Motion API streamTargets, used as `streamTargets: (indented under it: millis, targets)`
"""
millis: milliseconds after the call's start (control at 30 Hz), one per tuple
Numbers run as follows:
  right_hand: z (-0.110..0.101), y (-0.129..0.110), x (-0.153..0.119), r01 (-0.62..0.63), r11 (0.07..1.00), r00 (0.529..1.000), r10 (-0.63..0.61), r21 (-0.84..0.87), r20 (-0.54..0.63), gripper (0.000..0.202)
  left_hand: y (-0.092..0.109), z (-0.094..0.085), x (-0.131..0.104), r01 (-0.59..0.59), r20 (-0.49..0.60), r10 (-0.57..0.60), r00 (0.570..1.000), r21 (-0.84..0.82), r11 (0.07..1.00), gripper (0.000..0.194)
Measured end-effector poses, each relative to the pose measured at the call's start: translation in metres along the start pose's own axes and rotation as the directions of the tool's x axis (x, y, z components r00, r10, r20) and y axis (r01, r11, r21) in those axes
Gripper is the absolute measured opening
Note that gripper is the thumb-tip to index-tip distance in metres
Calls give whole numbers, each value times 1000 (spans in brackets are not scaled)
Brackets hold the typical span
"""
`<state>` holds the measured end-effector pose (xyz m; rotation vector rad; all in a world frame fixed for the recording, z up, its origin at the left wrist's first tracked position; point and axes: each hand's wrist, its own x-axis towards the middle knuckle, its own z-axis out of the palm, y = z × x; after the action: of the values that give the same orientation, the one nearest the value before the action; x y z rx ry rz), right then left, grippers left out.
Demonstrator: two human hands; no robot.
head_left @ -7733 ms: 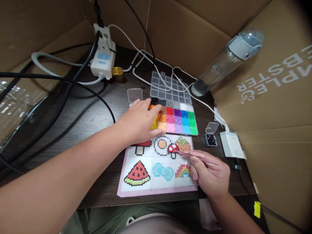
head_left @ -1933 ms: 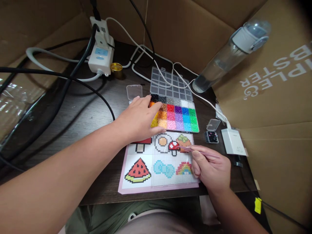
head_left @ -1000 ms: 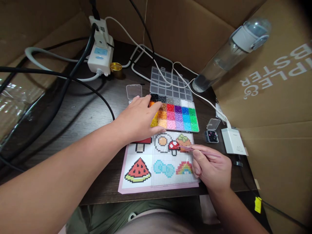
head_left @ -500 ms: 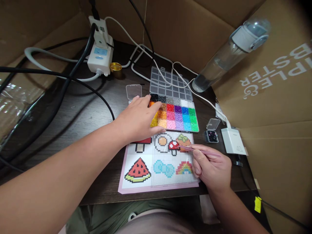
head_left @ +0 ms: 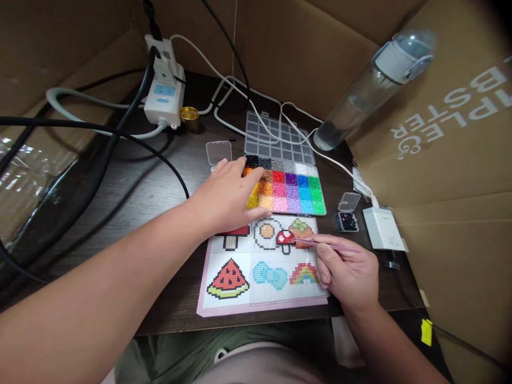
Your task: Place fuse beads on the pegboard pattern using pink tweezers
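Note:
My right hand (head_left: 348,272) grips pink tweezers (head_left: 336,246), their tips at a small red-and-white bead mushroom (head_left: 285,238). That mushroom lies on a clear pegboard (head_left: 272,301) over a pattern sheet (head_left: 216,258) with a watermelon, an egg, a bow and a rainbow. My left hand (head_left: 230,194) rests with fingers spread over the left edge of the bead box (head_left: 325,205), covering part of it and the top left of the sheet. Beads sorted by colour fill the box's compartments, and its clear lid (head_left: 280,138) is folded back.
A small open case (head_left: 347,221) of dark beads sits right of the bead box, near a white charger (head_left: 383,229). Behind stand a water bottle (head_left: 356,112), a gold cup (head_left: 189,117) and a power strip (head_left: 164,96). Cables cross the table, with cardboard walls around.
The view has shifted slightly. Both hands keep nearly the same places, and the tweezer tips stay at the mushroom.

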<state>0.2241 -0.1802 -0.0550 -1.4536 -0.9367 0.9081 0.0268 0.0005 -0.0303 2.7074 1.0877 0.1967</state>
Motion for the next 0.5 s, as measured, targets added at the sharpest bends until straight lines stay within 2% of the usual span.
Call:
streamTargets:
  millis: [500]
  targets:
    - [1, 1, 1, 48, 998, 999, -49, -42, -7, 13, 0, 2, 0, 6, -2, -6, 1000, -8, 1000, 83]
